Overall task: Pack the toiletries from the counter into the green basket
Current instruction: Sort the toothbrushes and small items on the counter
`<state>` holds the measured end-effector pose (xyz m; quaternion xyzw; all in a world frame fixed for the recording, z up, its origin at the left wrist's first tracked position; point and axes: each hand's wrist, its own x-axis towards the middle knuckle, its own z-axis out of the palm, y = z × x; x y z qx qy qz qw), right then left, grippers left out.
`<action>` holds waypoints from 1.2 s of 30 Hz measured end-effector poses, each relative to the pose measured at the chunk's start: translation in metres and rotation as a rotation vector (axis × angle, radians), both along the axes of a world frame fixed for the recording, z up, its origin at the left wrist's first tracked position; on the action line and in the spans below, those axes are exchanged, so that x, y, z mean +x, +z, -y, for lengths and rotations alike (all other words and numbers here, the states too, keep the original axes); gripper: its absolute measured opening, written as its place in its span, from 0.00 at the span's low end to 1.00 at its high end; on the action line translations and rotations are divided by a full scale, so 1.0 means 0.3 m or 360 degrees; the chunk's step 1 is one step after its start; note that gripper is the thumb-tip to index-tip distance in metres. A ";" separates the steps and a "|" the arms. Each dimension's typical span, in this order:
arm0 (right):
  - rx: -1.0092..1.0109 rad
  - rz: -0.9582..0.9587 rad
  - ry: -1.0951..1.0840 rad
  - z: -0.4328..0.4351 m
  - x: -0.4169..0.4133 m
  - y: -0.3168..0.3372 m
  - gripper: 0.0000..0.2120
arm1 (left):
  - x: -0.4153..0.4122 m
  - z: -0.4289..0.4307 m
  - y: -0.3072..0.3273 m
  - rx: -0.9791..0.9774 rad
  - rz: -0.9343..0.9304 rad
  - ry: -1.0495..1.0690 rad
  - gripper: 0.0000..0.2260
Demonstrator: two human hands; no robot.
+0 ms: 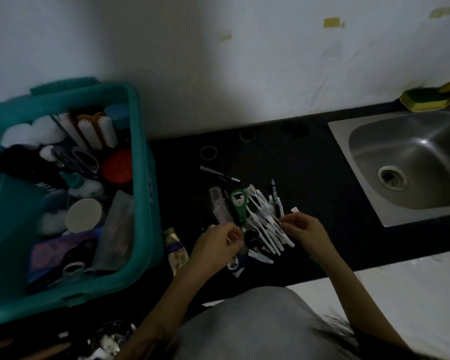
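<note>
Dark table (296, 157): right grip (303, 228) pinches white sticks (263, 223), axis slanting away-left; green basket (144, 178) lies left, past left grip (218, 240), whose hold I cannot tell.

No legible text; white lettering on the black bottle (24, 165) in the green basket (143, 162) too blurred.

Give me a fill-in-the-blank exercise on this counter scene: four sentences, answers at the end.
The green basket stands to the ____ of the sink.
The right hand pinches white plastic pieces piled on the ____ counter.
The sponge sits behind the sink against the ____.
Inside the basket, the round lid is ____.
Missing words: left; black; wall; red.
</note>
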<state>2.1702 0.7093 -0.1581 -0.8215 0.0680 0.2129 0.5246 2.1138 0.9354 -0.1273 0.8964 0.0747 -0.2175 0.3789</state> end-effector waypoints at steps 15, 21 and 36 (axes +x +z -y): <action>0.0063 -0.0088 0.0205 0.009 -0.012 -0.112 0.06 | -0.006 0.203 -0.158 -0.0171 0.0058 0.0375 0.07; 0.0076 -0.0084 0.0251 0.001 0.011 -0.135 0.05 | 0.049 0.240 -0.186 -0.0068 0.0152 0.0476 0.13; -0.0174 -0.0030 0.0278 -0.043 0.043 -0.191 0.08 | 0.090 0.210 -0.240 0.0358 0.0077 0.0385 0.13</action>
